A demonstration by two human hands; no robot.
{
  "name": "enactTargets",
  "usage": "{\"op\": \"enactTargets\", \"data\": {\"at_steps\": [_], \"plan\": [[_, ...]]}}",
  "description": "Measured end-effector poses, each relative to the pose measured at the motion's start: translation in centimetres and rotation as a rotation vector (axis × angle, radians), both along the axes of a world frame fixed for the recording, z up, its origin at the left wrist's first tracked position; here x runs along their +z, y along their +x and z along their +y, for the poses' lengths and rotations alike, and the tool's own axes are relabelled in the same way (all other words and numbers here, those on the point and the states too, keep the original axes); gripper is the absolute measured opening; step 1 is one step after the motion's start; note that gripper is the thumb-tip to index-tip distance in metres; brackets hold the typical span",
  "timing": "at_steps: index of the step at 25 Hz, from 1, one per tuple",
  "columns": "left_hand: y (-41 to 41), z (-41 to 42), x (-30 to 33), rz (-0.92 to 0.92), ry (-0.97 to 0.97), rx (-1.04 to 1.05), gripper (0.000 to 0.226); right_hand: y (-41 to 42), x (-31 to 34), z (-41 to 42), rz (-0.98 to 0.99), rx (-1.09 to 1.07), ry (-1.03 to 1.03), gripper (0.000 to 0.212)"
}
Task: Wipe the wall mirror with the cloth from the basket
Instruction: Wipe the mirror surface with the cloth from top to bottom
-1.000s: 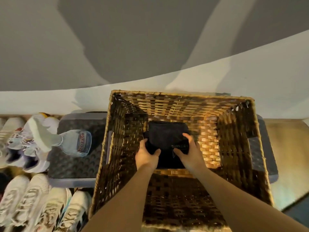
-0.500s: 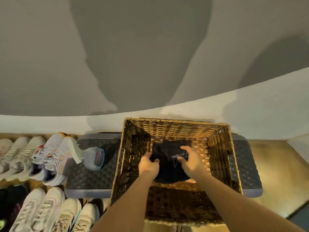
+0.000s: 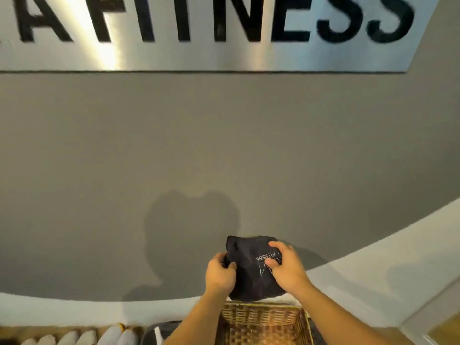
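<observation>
A bunched black cloth (image 3: 251,272) with white printed lettering hangs in the air above the wicker basket (image 3: 263,324), in front of the grey wall. My left hand (image 3: 220,275) grips its left edge and my right hand (image 3: 287,267) grips its right side over the lettering. The basket sits at the bottom middle, open at the top, with only its far half in view. No mirror shows in this view.
A brushed metal sign (image 3: 199,33) with large black letters spans the top of the wall. A white baseboard (image 3: 373,275) curves along the bottom. Tips of white sneakers (image 3: 104,337) line the lower left. A dark mat (image 3: 154,334) lies beside the basket.
Both hands have lifted the black cloth up out of the basket. The view has tilted upward, so the basket and shoes dropped to the bottom edge and the wall sign came into sight.
</observation>
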State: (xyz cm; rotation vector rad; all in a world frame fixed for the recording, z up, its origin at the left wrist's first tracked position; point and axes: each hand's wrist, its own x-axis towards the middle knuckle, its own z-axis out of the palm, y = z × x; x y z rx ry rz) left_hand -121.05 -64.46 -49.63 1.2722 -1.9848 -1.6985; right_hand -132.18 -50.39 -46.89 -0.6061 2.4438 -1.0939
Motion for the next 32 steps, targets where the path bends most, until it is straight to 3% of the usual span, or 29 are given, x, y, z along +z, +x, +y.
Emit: {"op": "enactTargets", "data": {"at_steps": [10,16,19,22,32], "plan": [[0.0,5.8,31.9,0.330,-0.236,-0.078,0.022,2.5,31.1,7.6,0.327,-0.092,-0.256,0.043],[-1.4,17.7,45.4,0.562,-0.297,-0.181,0.025,3.3,44.5,20.5,0.532,-0.176,-0.354,0.045],[-2.8,25.4,49.5,0.646,-0.320,-0.233,0.035,3.3,48.3,28.3,0.632,-0.247,-0.356,0.045],[-4.6,35.1,52.3,0.740,-0.312,-0.315,0.025,3.2,50.8,38.1,0.719,-0.351,-0.340,0.044],[-11.9,62.0,54.9,0.875,-0.187,-0.703,0.029,0.7,52.5,65.0,0.808,-0.695,-0.292,0.045]]}}
